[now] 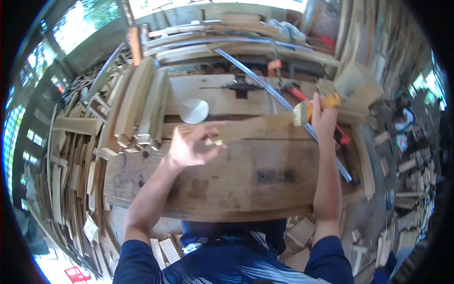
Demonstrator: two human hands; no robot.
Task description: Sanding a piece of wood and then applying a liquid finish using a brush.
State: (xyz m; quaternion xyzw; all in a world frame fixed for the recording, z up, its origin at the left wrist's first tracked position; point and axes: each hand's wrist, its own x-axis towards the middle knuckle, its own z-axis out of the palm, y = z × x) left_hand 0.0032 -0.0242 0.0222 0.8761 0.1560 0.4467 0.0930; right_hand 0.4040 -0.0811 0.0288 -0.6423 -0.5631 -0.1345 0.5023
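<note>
Sawdust-strewn workshop desk (pixel 265 184): I saw my left hand (pixel 191 144), fingers pinching, steady a wooden strip (pixel 250 128) while my right hand (pixel 324 118), fingers wrapped, brushed it with a paintbrush (pixel 309 110).

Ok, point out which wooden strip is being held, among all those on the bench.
The long strip lifted off the bench, left hand at its near end, paintbrush at its far end. The others lie stacked at left.

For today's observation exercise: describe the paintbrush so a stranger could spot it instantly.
Start at the big wooden workbench. Above its far right side, the right hand grips a paintbrush, its bristles on the wooden strip that the left hand holds. Its orange-yellow handle and pale flat bristles stand out from the nearby red-handled tool.
</note>
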